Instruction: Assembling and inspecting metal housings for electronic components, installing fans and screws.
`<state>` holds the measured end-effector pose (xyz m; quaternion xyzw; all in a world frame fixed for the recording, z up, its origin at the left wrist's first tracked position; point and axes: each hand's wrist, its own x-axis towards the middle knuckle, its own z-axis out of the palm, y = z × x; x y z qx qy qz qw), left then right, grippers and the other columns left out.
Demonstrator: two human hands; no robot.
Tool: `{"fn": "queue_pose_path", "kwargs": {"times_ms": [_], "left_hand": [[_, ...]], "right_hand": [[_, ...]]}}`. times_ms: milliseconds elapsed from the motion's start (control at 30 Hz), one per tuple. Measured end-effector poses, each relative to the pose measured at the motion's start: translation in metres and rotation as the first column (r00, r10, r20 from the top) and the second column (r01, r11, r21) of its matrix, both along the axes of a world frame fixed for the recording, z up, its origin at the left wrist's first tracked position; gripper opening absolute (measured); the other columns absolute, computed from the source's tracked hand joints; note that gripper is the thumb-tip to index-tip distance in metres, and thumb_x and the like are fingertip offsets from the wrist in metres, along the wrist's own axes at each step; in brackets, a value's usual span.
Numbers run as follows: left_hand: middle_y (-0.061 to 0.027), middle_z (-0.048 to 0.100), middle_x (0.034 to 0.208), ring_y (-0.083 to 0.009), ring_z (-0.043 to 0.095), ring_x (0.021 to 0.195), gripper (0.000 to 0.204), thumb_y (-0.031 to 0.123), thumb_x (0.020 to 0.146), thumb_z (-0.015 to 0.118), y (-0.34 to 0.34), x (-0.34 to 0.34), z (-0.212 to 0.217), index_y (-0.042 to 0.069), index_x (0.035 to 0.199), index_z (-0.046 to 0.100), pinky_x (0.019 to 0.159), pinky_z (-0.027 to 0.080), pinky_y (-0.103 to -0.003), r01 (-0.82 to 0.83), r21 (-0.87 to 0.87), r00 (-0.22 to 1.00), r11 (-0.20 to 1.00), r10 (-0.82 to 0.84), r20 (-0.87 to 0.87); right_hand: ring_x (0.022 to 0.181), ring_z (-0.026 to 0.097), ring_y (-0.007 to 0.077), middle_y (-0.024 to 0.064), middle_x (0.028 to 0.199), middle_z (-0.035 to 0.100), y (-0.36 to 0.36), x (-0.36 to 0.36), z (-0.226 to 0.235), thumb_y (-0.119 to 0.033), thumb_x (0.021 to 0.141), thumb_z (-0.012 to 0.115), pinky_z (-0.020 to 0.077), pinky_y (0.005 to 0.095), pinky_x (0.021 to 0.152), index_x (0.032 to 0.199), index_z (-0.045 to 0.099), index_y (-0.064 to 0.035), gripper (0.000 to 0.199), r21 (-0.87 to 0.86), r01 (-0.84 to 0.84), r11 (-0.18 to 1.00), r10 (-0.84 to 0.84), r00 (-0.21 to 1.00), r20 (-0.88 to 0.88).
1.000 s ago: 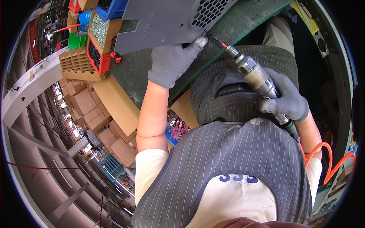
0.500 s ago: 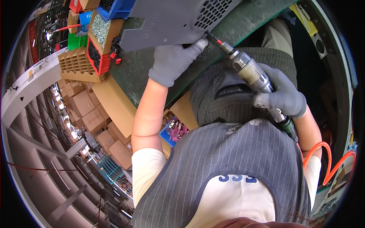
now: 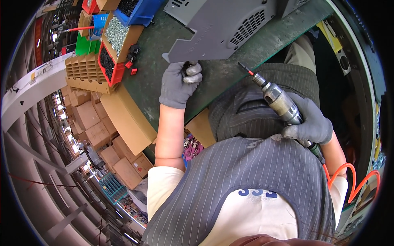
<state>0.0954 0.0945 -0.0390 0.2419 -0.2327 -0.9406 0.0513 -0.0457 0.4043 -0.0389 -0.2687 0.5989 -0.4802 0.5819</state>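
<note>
A grey sheet-metal housing (image 3: 221, 37) with a round patch of vent holes stands at the top, its lower edge toward me. In a grey glove, my left hand (image 3: 180, 84) has its fingers curled in at that edge near the left corner, partly hidden by the metal. My right hand (image 3: 310, 119), also gloved, is wrapped round a pneumatic screwdriver (image 3: 281, 100). The tool slants up to the left over my lap. Its bit tip is apart from the housing, below and right of the edge, and an orange air hose (image 3: 349, 180) trails from its rear.
The housing is on a dark green worktop (image 3: 143, 82). At the far left stand a red bin of black screws (image 3: 122, 71), a box of silvery screws (image 3: 117, 35) and a blue bin (image 3: 143, 16). Cardboard boxes (image 3: 96, 133) are stacked beyond the bench's left side.
The housing has shifted right and tilted, showing more of its side. My left hand has moved down, its fingers now curled. The screwdriver has drawn back from the housing, lower and to the right.
</note>
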Motion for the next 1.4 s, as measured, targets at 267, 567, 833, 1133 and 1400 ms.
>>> {"fn": "queue_pose_path", "kwargs": {"times_ms": [267,567,833,1133,1400], "left_hand": [[-0.0052,0.055,0.093,-0.0073,0.045,0.067,0.022,0.007,0.088,0.058,0.025,0.012,0.002,0.006,0.109,0.055,0.050,0.036,-0.016,0.002,-0.366,0.990,0.931,0.049,0.131],[-0.0039,0.053,0.068,-0.0079,0.043,0.051,0.041,0.037,0.095,0.050,0.055,0.008,0.006,-0.003,0.105,0.055,0.040,0.030,-0.018,0.141,-0.434,0.971,0.890,-0.039,0.237],[-0.0012,0.057,0.068,-0.0022,0.046,0.051,0.036,0.035,0.095,0.049,0.075,-0.002,0.021,0.000,0.098,0.060,0.042,0.032,-0.015,0.170,-0.632,0.960,0.756,0.017,0.280],[-0.0004,0.054,0.066,-0.0037,0.045,0.051,0.038,0.037,0.093,0.052,0.081,-0.008,0.024,0.000,0.099,0.061,0.042,0.031,-0.017,0.222,-0.664,0.956,0.714,-0.025,0.293],[0.0010,0.051,0.063,-0.0041,0.043,0.050,0.043,0.041,0.093,0.049,0.089,-0.010,0.027,0.000,0.099,0.060,0.047,0.035,-0.017,0.212,-0.789,0.973,0.577,-0.052,0.223]], "right_hand": [[0.077,0.057,0.0140,0.0058,0.089,0.060,-0.017,0.000,0.018,-0.024,0.055,0.080,0.0458,0.0271,0.072,0.115,0.055,-0.0013,0.068,-0.001,-0.035,0.999,0.035,0.988,0.152],[0.073,0.057,0.0138,0.0045,0.085,0.060,-0.018,0.012,0.012,-0.028,0.056,0.082,0.0460,0.0265,0.070,0.115,0.055,-0.0023,0.070,-0.132,-0.042,0.990,0.052,0.996,0.078],[0.075,0.058,0.0135,0.0050,0.087,0.061,-0.009,0.014,0.021,-0.027,0.057,0.082,0.0467,0.0270,0.071,0.118,0.054,-0.0021,0.071,-0.111,-0.017,0.994,0.031,0.992,0.124],[0.076,0.059,0.0142,0.0062,0.088,0.061,0.002,0.016,0.017,-0.028,0.058,0.081,0.0472,0.0275,0.073,0.120,0.053,-0.0012,0.073,-0.142,0.016,0.990,-0.012,1.000,0.027],[0.077,0.058,0.0144,0.0062,0.088,0.060,0.003,0.013,0.013,-0.038,0.056,0.081,0.0462,0.0254,0.072,0.118,0.052,0.0034,0.080,-0.218,0.032,0.975,0.036,0.952,0.302]]}}
